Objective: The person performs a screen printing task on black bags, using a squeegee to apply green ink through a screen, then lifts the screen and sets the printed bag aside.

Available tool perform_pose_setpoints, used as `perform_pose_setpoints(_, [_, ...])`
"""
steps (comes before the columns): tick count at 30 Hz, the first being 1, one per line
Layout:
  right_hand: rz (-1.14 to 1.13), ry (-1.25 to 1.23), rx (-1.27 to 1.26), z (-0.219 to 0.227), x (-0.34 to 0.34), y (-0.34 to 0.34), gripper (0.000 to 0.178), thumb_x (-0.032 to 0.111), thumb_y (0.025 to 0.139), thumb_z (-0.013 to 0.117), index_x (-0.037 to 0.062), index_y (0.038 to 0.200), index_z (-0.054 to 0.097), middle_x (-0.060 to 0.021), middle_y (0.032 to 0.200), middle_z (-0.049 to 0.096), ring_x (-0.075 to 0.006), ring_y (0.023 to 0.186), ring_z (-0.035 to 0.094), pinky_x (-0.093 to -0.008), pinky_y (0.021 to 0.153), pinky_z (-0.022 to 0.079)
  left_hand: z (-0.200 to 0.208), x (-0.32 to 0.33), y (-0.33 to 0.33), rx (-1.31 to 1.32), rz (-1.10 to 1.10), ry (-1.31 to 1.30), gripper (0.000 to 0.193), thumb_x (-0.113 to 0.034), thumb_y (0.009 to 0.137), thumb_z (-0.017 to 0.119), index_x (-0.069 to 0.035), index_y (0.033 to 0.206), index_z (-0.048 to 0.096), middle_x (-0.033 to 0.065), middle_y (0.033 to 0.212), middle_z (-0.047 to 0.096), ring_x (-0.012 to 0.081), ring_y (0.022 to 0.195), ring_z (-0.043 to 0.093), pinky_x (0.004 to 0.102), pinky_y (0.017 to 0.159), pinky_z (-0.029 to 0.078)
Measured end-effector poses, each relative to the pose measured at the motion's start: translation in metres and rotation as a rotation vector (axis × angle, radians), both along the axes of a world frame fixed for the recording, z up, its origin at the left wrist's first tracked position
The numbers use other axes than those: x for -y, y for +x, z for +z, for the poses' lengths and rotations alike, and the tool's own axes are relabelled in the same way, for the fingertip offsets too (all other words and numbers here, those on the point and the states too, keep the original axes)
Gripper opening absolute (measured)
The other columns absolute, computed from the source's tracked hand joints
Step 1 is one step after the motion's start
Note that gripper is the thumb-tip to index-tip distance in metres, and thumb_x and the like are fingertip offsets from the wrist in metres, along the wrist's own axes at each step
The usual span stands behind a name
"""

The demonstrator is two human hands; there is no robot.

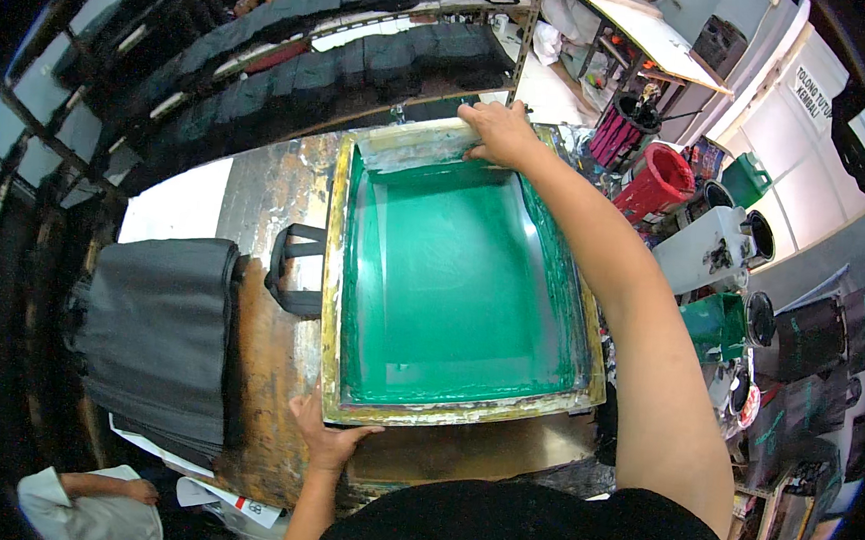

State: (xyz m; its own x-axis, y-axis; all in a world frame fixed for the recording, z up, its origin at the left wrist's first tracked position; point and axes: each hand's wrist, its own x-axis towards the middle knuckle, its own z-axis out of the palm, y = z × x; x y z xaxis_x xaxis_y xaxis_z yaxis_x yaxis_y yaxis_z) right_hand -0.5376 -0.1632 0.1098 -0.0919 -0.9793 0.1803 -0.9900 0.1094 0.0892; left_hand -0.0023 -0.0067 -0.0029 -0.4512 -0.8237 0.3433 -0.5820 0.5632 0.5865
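A screen-printing frame [336,263] with worn, yellowish edges lies on the worktable, its mesh coated in green ink [452,271]. Along its far end rests a wide squeegee [411,148], pale and smeared with green. My right hand [500,134] reaches across and is closed on the squeegee's right end. At the near left corner my left hand [325,441] grips the frame, thumb along the front edge; some of its fingers are hidden. The handles of a black bag [297,273] stick out from under the frame's left side.
A stack of black fabric bags [157,331] sits left on the stained worktable [264,379]. Racks with black bags [367,65] stand behind. A red bucket [656,180] and several ink containers line the right. Another person's arm [106,488] shows at lower left.
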Motion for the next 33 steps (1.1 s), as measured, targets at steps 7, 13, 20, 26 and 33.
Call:
perform_pose_setpoints(7, [-0.069, -0.181, -0.03, 0.004, -0.035, 0.031, 0.071, 0.034, 0.075, 0.093, 0.0205, 0.135, 0.059, -0.0026, 0.121, 0.067, -0.0269, 0.118, 0.064, -0.0594, 0.096, 0.044, 0.021, -0.003, -0.003, 0.339, 0.094, -0.013, 0.121, -0.079, 0.047, 0.089, -0.007, 0.141, 0.066, 0.0113, 0.104, 0.048, 0.0332, 0.108, 0.048, 0.0537, 0.102, 0.031])
perform_pose_setpoints(13, [-0.086, -0.295, -0.072, -0.002, -0.036, 0.03, 0.064, 0.031, 0.076, 0.091, 0.0208, 0.132, 0.061, -0.0022, 0.117, 0.066, -0.0256, 0.115, 0.063, -0.0581, 0.097, 0.043, 0.072, 0.06, -0.043, 0.096, -0.126, -0.096, 0.125, -0.084, 0.056, 0.082, -0.008, 0.153, 0.058, 0.0139, 0.108, 0.052, 0.0346, 0.106, 0.051, 0.0514, 0.101, 0.037])
perform_pose_setpoints(20, [-0.079, -0.354, -0.137, -0.038, -0.025, 0.025, 0.058, 0.022, 0.077, 0.087, 0.0197, 0.13, 0.063, -0.0022, 0.11, 0.067, -0.0259, 0.107, 0.064, -0.055, 0.094, 0.044, 0.119, 0.199, -0.212, 0.008, -0.281, -0.461, 0.084, -0.07, 0.09, 0.069, -0.004, 0.142, 0.064, 0.0232, 0.132, 0.061, 0.042, 0.125, 0.055, 0.0527, 0.11, 0.04])
perform_pose_setpoints(26, [-0.049, -0.363, -0.126, -0.042, -0.024, 0.029, 0.054, 0.017, 0.074, 0.085, 0.0192, 0.124, 0.063, -0.0034, 0.103, 0.067, -0.0268, 0.101, 0.066, -0.0473, 0.086, 0.046, 0.079, 0.269, -0.308, 0.316, -0.133, -0.513, 0.066, -0.067, 0.092, 0.067, -0.003, 0.102, 0.071, 0.014, 0.109, 0.069, 0.0337, 0.105, 0.064, 0.0487, 0.088, 0.052])
perform_pose_setpoints(33, [-0.055, -0.325, -0.137, -0.041, -0.051, 0.042, 0.043, 0.016, 0.081, 0.079, 0.0175, 0.121, 0.064, -0.005, 0.109, 0.07, -0.0274, 0.106, 0.068, -0.0465, 0.087, 0.049, 0.059, 0.255, -0.295, 0.162, -0.158, -0.734, 0.062, -0.067, 0.088, 0.071, -0.005, 0.085, 0.067, 0.0108, 0.084, 0.065, 0.0346, 0.085, 0.065, 0.0451, 0.078, 0.053])
